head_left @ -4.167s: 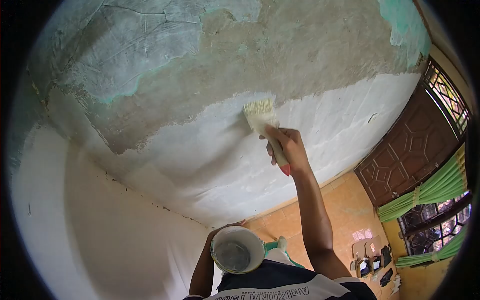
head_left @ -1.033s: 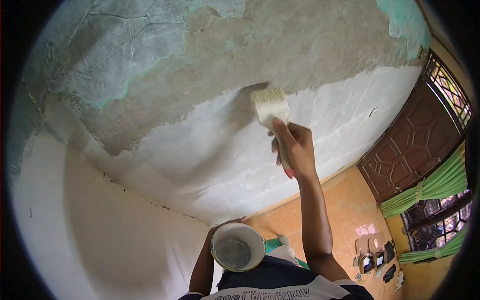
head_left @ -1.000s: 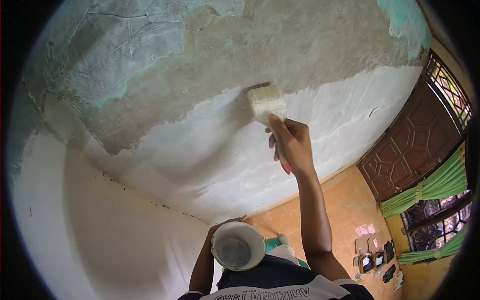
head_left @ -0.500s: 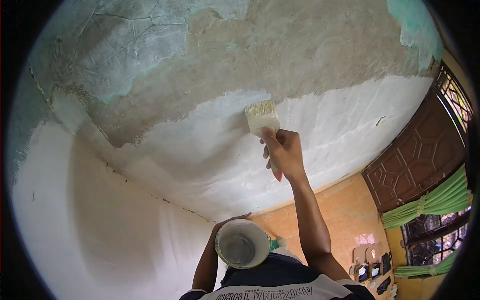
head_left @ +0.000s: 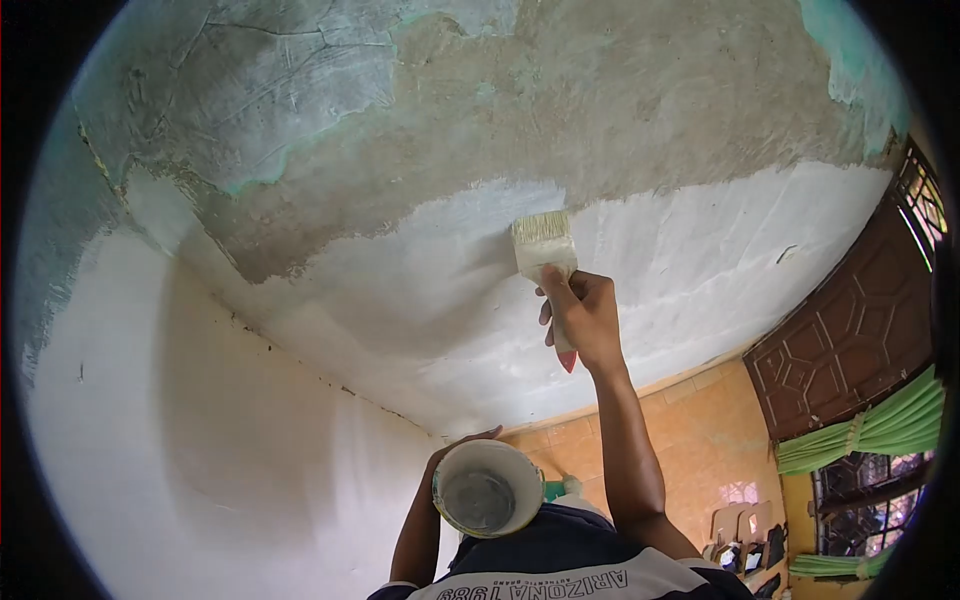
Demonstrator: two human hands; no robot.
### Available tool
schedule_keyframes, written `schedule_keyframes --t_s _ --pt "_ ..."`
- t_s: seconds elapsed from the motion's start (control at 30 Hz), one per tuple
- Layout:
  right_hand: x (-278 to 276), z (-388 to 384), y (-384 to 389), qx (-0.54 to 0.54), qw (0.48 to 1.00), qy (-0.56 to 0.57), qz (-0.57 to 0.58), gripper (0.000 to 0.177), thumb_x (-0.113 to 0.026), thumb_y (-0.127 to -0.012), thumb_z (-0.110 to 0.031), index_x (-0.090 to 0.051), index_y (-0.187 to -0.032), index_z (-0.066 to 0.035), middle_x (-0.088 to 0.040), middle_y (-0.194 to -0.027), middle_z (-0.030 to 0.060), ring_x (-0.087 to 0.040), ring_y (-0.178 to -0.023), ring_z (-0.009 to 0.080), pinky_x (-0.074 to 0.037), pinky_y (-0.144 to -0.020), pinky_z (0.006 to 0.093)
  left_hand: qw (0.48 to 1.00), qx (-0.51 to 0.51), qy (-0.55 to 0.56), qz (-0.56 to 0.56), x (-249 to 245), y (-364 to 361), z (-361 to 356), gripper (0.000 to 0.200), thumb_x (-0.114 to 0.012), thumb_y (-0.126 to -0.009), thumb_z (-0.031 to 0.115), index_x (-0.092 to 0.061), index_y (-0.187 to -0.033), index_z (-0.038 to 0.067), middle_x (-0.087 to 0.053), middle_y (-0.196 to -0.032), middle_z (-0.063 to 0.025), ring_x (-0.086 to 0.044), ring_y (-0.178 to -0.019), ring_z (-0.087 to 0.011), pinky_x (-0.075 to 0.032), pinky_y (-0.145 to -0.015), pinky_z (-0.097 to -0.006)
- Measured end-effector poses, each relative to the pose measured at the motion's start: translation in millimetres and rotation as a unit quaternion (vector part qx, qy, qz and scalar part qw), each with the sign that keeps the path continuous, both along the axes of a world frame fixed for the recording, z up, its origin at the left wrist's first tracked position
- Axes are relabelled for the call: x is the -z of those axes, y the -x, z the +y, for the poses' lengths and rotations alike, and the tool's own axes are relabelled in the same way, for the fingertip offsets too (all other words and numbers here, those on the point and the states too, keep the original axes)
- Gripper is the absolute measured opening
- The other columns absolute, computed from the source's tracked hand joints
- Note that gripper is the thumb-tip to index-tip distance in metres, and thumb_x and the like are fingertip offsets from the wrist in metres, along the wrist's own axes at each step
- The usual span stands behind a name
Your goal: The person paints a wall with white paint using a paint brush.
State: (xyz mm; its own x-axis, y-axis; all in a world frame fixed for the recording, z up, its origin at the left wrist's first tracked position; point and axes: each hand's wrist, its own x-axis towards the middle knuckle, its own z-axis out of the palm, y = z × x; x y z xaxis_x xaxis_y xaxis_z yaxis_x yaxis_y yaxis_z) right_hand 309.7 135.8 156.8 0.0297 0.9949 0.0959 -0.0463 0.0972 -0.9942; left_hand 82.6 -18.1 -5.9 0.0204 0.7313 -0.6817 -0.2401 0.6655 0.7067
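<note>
My right hand [head_left: 585, 315] is closed round the handle of a wide paintbrush [head_left: 545, 245] with pale bristles and a red handle end. The bristles point up the wall and lie against or close to the white painted part [head_left: 690, 240], just below its ragged upper edge; actual contact is hard to tell. Low in the view, my left hand [head_left: 468, 440] wraps round the far side of a white paint bucket [head_left: 510, 467], held against my body. Greyish-white paint shows inside the bucket. Most of the left fingers are hidden behind it.
Bare grey-brown plaster [head_left: 640, 110] with turquoise patches spans the upper wall. A white side wall [head_left: 250, 430] meets it at a cracked corner on the left. Orange floor tiles [head_left: 690, 430], a brown door [head_left: 850, 310] and a green curtain [head_left: 870, 430] are at right.
The whole view has shifted slightly, so the wall sits further right. Against the wall, the paintbrush in my right hand has slid down a little. The bucket stays in my left hand.
</note>
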Motion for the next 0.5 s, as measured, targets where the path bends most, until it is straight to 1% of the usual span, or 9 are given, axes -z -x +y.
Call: schedule_keyframes --t_s 0.03,0.07,0.1,0.2,0.3,0.37,0.4,0.47,0.5 --pt "4 2 -1 -0.007 1.0 0.001 0.007 0.051 -0.07 -0.108 -0.038 -0.072 -0.088 0.009 -0.066 -0.062 0.0103 -0.062 -0.043 0.0153 -0.047 -0.039 0.0312 0.998 -0.008 0.064 0.003 2 0 9 0.032 -0.088 -0.093 0.035 -0.082 -0.112 0.01 -0.079 -0.094 -0.0048 -0.073 -0.076 -0.0139 -0.062 -0.076 -0.0344" --pt "4 1 -1 -0.015 1.0 0.002 0.013 0.051 -0.071 -0.107 -0.038 -0.072 -0.088 0.009 -0.066 -0.064 0.0106 -0.062 -0.044 0.0154 -0.047 -0.039 0.0311 0.992 -0.017 0.128 0.004 3 -1 14 0.039 -0.096 -0.085 0.045 -0.082 -0.093 0.009 -0.077 -0.084 -0.0063 -0.072 -0.071 -0.0165 -0.061 -0.071 -0.0369" --pt "3 -1 -1 -0.016 1.0 0.003 0.013 0.051 -0.071 -0.107 -0.038 -0.072 -0.088 0.009 -0.066 -0.064 0.0106 -0.062 -0.044 0.0154 -0.047 -0.039 0.0311 0.992 -0.018 0.128 0.004 3 -1 12 0.039 -0.096 -0.085 0.045 -0.082 -0.093 0.009 -0.077 -0.084 -0.0063 -0.072 -0.071 -0.0165 -0.061 -0.071 -0.0369" --pt "-5 -10 -3 -0.016 0.999 0.017 0.041 0.048 -0.071 -0.106 -0.038 -0.072 -0.089 0.007 -0.064 -0.063 0.0093 -0.058 -0.043 0.0146 -0.043 -0.04 0.0302 0.999 -0.021 0.049 -0.008 1 0 7 0.042 -0.095 -0.085 0.05 -0.08 -0.088 0.011 -0.075 -0.081 -0.0059 -0.07 -0.068 -0.0171 -0.061 -0.07 -0.0372" --pt "-8 -12 -3 -0.01 0.996 -0.002 0.084 0.049 -0.072 -0.106 -0.039 -0.073 -0.09 0.007 -0.064 -0.063 0.0095 -0.059 -0.044 0.0151 -0.045 -0.041 0.0309 0.999 -0.005 0.038 -0.034 0 -2 6 0.042 -0.095 -0.085 0.05 -0.08 -0.089 0.01 -0.075 -0.081 -0.0063 -0.07 -0.068 -0.0179 -0.061 -0.07 -0.0373" --pt "-6 -5 -2 -0.035 0.997 0.004 0.075 0.051 -0.072 -0.107 -0.039 -0.071 -0.09 0.009 -0.067 -0.065 0.0118 -0.063 -0.045 0.0173 -0.048 -0.042 0.0311 0.999 -0.029 -0.021 -0.016 7 -4 3 0.044 -0.094 -0.086 0.051 -0.079 -0.088 0.01 -0.075 -0.081 -0.0066 -0.07 -0.067 -0.0187 -0.061 -0.07 -0.0375" --pt "-1 -3 -2 -0.034 0.997 0.004 0.075 0.051 -0.072 -0.107 -0.039 -0.071 -0.09 0.009 -0.067 -0.065 0.0118 -0.063 -0.045 0.0173 -0.048 -0.042 0.0311 0.999 -0.029 -0.021 -0.016 6 -5 6 0.044 -0.094 -0.086 0.051 -0.079 -0.088 0.01 -0.075 -0.081 -0.0066 -0.07 -0.067 -0.0187 -0.061 -0.07 -0.0375" --pt "6 0 -3 -0.051 0.997 0.017 0.05 0.049 -0.072 -0.107 -0.038 -0.071 -0.09 0.009 -0.067 -0.064 0.0119 -0.064 -0.045 0.0177 -0.048 -0.042 0.0315 0.996 0.003 0.092 -0.015 1 -6 16 0.044 -0.094 -0.086 0.051 -0.08 -0.09 0.01 -0.075 -0.082 -0.007 -0.071 -0.067 -0.019 -0.061 -0.07 -0.0374" --pt "6 -2 -4 -0.056 0.997 0.015 0.049 0.049 -0.072 -0.107 -0.037 -0.071 -0.09 0.009 -0.067 -0.064 0.0116 -0.064 -0.045 0.0179 -0.049 -0.042 0.0316 0.996 0.001 0.091 -0.016 2 -5 16 0.044 -0.094 -0.086 0.051 -0.08 -0.09 0.01 -0.075 -0.082 -0.007 -0.071 -0.067 -0.019 -0.061 -0.07 -0.0374"
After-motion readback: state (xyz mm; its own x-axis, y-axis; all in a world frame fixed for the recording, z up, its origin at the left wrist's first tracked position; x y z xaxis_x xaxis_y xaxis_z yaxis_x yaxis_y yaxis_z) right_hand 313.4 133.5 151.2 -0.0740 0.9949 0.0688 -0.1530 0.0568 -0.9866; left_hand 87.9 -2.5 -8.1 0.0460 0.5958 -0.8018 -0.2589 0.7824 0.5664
